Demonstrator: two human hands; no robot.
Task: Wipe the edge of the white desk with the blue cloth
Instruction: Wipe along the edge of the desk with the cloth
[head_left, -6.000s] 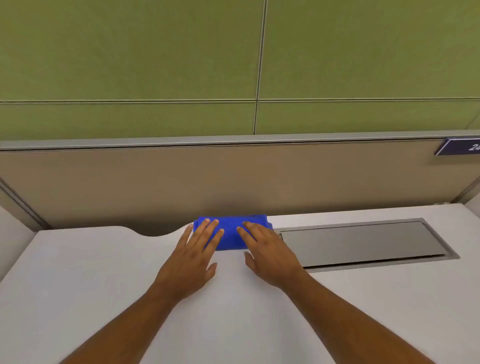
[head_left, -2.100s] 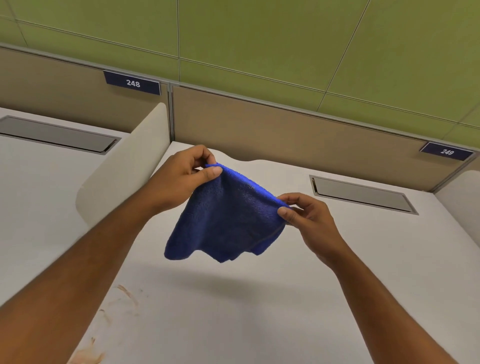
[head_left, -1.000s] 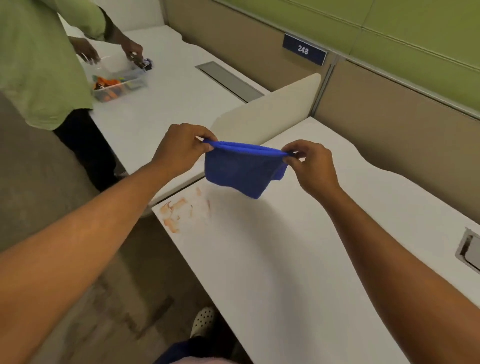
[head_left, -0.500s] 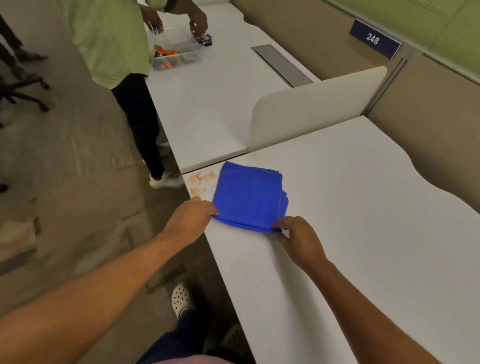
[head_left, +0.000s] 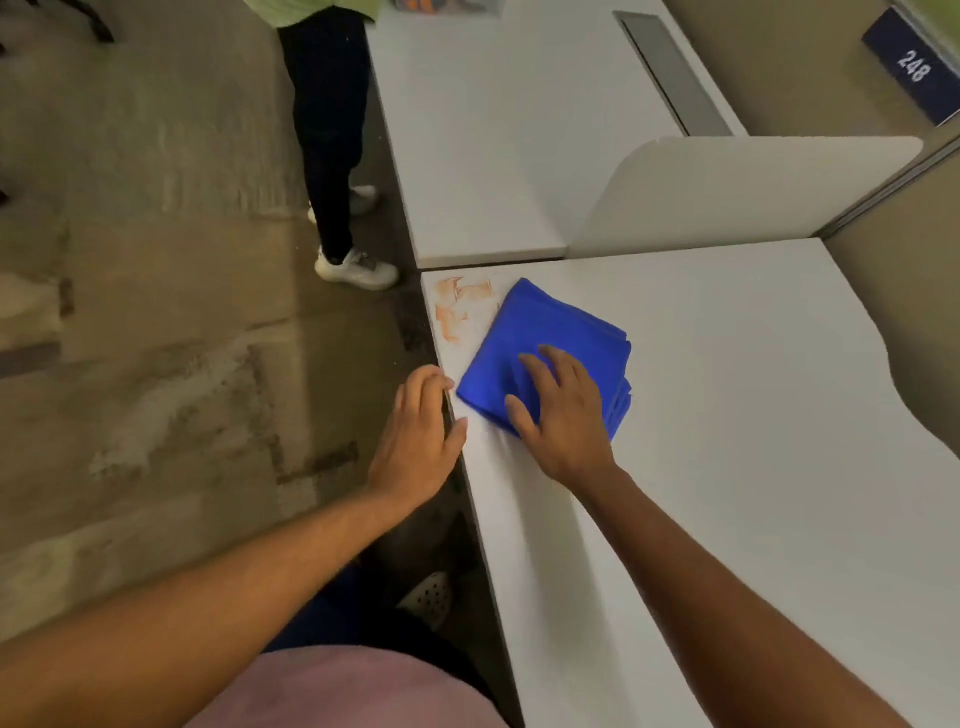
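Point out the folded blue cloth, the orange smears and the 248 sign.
Folded blue cloth (head_left: 550, 332): head view, its top fold.
Orange smears (head_left: 457, 306): head view, mid-patch at desk corner.
Dark blue 248 sign (head_left: 912, 67): head view, its numerals.

Both forearms bare, no sleeves, no watch or rings on left hand (head_left: 415, 441) or right hand (head_left: 563, 415). Pinkish top (head_left: 343, 691) at bottom edge. Dark blue trousers (head_left: 332, 618). White perforated clog-type shoe (head_left: 428, 597).

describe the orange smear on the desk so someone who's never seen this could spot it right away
Start at the near white desk, the one under both hands. Follow its front edge to the far corner beside the divider panel. The orange smear lies there, just left of the folded blue cloth, the only mark on that surface.
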